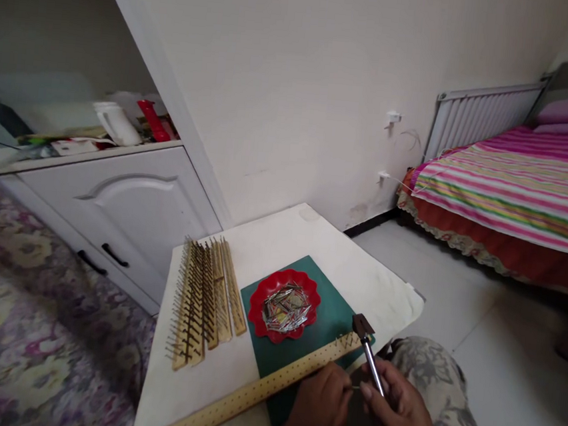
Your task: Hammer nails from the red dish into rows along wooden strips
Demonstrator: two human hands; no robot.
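Observation:
My right hand (396, 404) is closed around the shiny metal handle of a hammer (374, 366), whose dark head is raised over the end of a long wooden strip (267, 385). That strip is pierced with rows of small holes, and several nails (348, 342) stand in its far right end. Close beside it, my left hand (324, 398) has its fingers pinched together on a thin pale nail (356, 387) that reaches toward my right fingertips. A red scalloped bowl (256, 304) of loose nails (287, 307) sits on a green mat (309, 266).
Several wooden strips studded with upright nails (200, 299) lie on the left of the white table (271, 238). A cabinet (129, 205) and wall (299, 107) border the far side. Floral fabric (26, 329) hangs at left; a bed (518, 182) stands at right.

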